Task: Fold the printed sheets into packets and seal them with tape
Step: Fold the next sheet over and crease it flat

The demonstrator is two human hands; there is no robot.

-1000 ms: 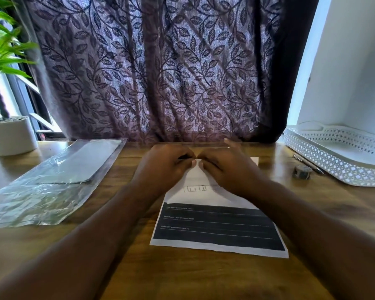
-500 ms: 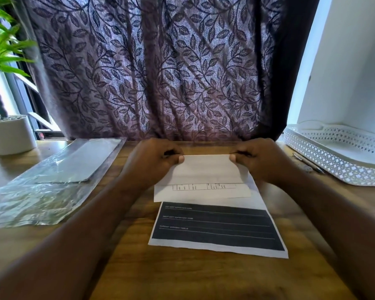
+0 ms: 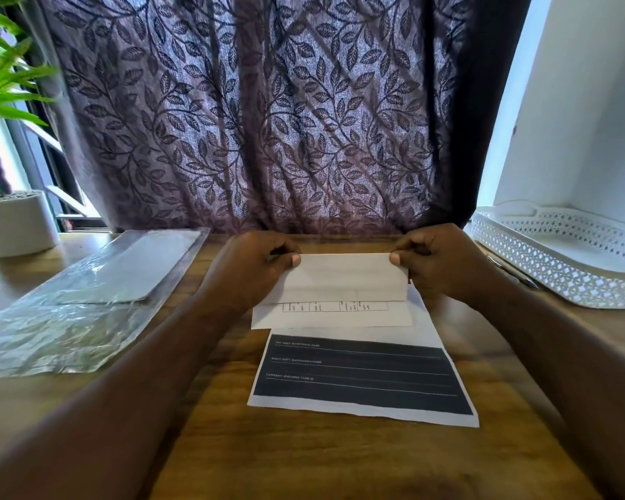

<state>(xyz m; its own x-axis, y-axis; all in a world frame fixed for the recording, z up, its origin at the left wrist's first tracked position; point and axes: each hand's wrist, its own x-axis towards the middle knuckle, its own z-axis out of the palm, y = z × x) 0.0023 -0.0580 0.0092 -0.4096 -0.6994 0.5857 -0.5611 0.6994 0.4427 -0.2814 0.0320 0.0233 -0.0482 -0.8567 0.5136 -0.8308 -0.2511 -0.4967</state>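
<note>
Sheet (image 3: 358, 377) lay on the table (image 3: 304, 460) before the person, its far end folded back toward the dark printed block. The left hand (image 3: 253, 272) and right hand (image 3: 444, 265) each pinched one end of the fold, thumb on top. A plastic sleeve (image 3: 87, 301) lay left, a white tray (image 3: 563, 261) right.

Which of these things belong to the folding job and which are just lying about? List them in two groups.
In the job: printed sheet, its folded top pinched by the left hand and right hand.

Lying about: plastic sleeve, potted plant, white tray, pen beside the tray. No tape shows.
</note>
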